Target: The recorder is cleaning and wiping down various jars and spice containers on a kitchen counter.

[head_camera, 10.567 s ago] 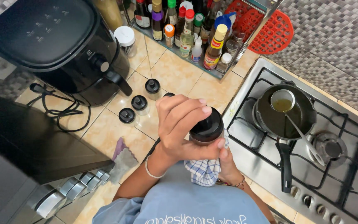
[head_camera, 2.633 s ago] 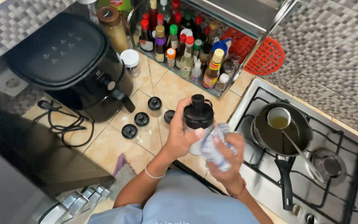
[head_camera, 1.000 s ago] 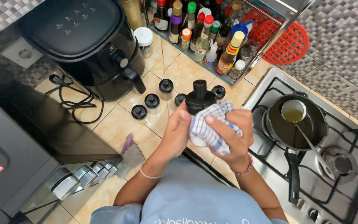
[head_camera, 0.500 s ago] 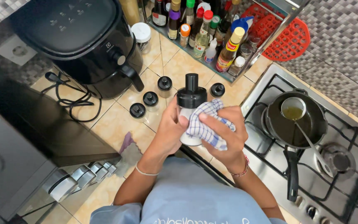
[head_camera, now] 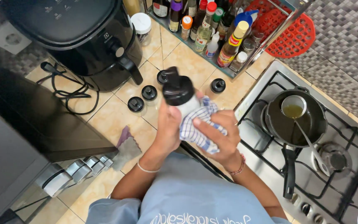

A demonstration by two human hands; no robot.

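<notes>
Both hands meet over the tiled worktop [head_camera: 117, 116], just above the person's chest. The left hand [head_camera: 167, 128] is wrapped around the pale body of a bottle with a black pump cap [head_camera: 179, 92], gripping it from the side and holding it tilted, the cap leaning up and to the left. The right hand [head_camera: 216, 132] is clenched on a blue-and-white checked cloth [head_camera: 195, 128] and presses it against the lower part of the bottle — fingers curled over the fabric, thumb on top. The bottle is held in the air, clear of the worktop, between the air fryer and the stove. Around it stand four small jars with black lids [head_camera: 149, 92], three in a loose row to the left and one near the rack. A black air fryer [head_camera: 83, 37] sits at the upper left with its cord [head_camera: 69, 89] coiled beside it, and a wire rack of sauce bottles [head_camera: 212, 33] runs along the back, a red mesh strainer [head_camera: 291, 35] just beyond it. To the right, on the gas stove [head_camera: 311, 174], a dark pan [head_camera: 295, 120] holds a ladle [head_camera: 301, 120] with yellowish oil in its bowl. A purple-grey rag [head_camera: 126, 147] lies flat on the tiles near the left forearm.
</notes>
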